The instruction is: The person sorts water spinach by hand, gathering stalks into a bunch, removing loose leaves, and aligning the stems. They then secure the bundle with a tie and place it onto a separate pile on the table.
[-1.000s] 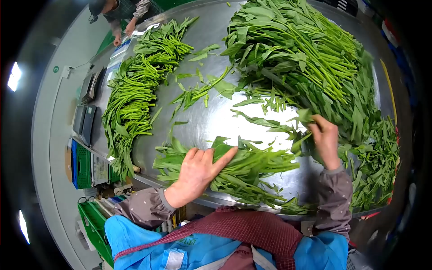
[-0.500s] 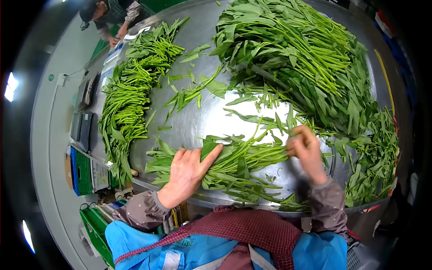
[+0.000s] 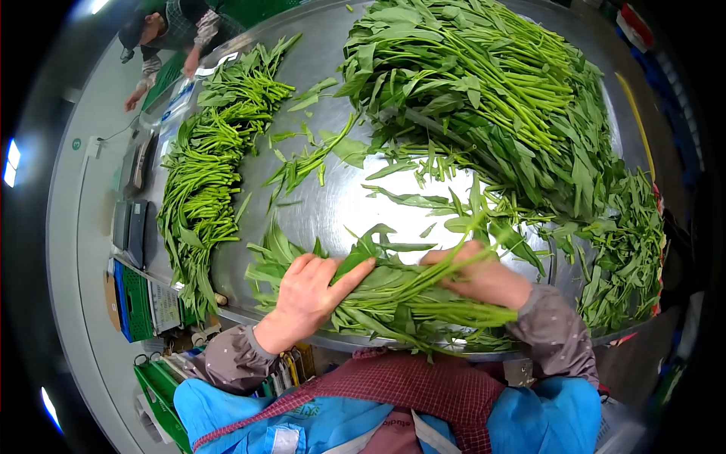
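A bunch of water spinach (image 3: 408, 299) lies across the near side of the steel table, its leaves to the left and its cut stems to the right. My left hand (image 3: 308, 296) is wrapped over the leafy part, thumb stretched along the top. Farther right, my right hand (image 3: 491, 280) is curled on stems at the upper side of the bunch. Its fingertips are partly hidden behind stems, and some stems around it are blurred. Loose leaves and stem pieces (image 3: 423, 198) lie just beyond the bunch.
A large heap of water spinach (image 3: 484, 83) covers the far right, with scattered trimmings (image 3: 628, 250) beside it. A row of bunches (image 3: 208, 174) runs along the left edge. Green crates (image 3: 162, 397) stand below at the left. A co-worker (image 3: 174, 34) stands at the far left corner.
My right hand has moved left and slightly down, from the stem ends onto the stems. The bunch's stems have shifted and spread. The co-worker's hands have moved apart.
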The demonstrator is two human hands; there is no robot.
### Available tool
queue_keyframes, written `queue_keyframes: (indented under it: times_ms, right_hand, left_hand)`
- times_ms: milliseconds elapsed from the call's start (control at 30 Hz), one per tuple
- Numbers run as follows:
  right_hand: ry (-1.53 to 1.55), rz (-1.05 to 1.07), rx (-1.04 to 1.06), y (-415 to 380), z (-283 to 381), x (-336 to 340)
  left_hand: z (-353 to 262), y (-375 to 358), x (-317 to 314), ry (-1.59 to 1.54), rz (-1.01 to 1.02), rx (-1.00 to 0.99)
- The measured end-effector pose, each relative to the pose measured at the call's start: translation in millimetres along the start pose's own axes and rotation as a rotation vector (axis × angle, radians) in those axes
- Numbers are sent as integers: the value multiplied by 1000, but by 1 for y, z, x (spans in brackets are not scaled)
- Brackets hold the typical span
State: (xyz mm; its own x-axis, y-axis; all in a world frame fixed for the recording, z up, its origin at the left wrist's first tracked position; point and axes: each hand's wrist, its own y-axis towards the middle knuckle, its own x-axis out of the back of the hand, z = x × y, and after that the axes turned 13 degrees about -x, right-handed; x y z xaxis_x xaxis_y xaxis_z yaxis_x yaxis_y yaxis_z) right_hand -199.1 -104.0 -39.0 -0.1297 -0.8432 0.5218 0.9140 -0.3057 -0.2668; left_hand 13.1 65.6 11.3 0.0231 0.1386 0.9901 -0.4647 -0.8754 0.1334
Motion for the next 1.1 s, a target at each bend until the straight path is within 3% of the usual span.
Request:
queue_keyframes:
  times_ms: [67, 133, 200, 233, 267, 333, 367, 400, 433, 467, 533, 567, 633, 667, 733, 767, 833, 867, 900, 933, 1000, 1100]
  right_hand:
    - [372, -211, -412, -14, -54, 16]
    - [8, -573, -364, -30, -73, 58]
    - [-406, -657, -389, -39, -92, 74]
    - [-237, -402, -482, -41, -87, 80]
    - [-272, -329, -306, -38, -83, 74]
    - [86, -93, -87, -16, -68, 49]
    - [404, 104, -164, -6, -52, 34]
    - [476, 272, -318, -1, -20, 32]
    - [615, 303, -46, 13, -39, -1]
    - [835, 415, -124, 7, 3, 10]
    - [525, 281, -137, 8, -14, -3]
    - [527, 287, -136, 1, -26, -6]
    - [1464, 200, -267, -11, -44, -3]
    - [1455, 211, -271, -14, -40, 7]
    - [515, -66, -105, -20, -19, 37]
    - [509, -61, -103, -22, -20, 37]
    - [583, -549, -110, -31, -27, 39]
    - [901, -428, -209, -42, -24, 63]
    - [1120, -639, -286, -50, -25, 73]
    - [1129, -649, -145, -58, -34, 79]
    - [1171, -607, -172, -66, -28, 72]
    - [779, -225, -621, -40, 2, 45]
  left_hand:
    - [1, -13, -5, -85, 36, 97]
    - [3, -20, -7, -87, -1, 124]
    - [7, -21, -6, -57, -27, 103]
    - [8, -19, -6, -78, -64, 80]
    - [8, -16, -8, -76, -66, 78]
    - [9, -12, -12, -199, -128, 39]
    - [9, -8, -12, -261, -133, 32]
    - [8, -6, -14, -259, -131, 26]
    - [7, -4, -17, -310, -131, 50]
    - [7, -4, -18, -360, -129, 76]
    - [7, -3, -10, -412, -57, 113]
    - [4, -3, -8, -537, -51, 172]
    - [3, -1, -6, -762, 1, 264]
    - [3, 1, -5, -761, -7, 275]
    - [2, 6, -1, -930, -13, 369]
    - [3, 6, 0, -927, 27, 390]
    - [9, -4, -5, -839, 36, 389]
    - [12, -10, -6, -750, 53, 388]
    - [14, -12, -4, -738, 30, 430]
    - [14, -13, -4, -732, 24, 433]
    - [10, -13, -2, -613, 18, 544]
    - [8, -11, -6, -490, 9, 500]
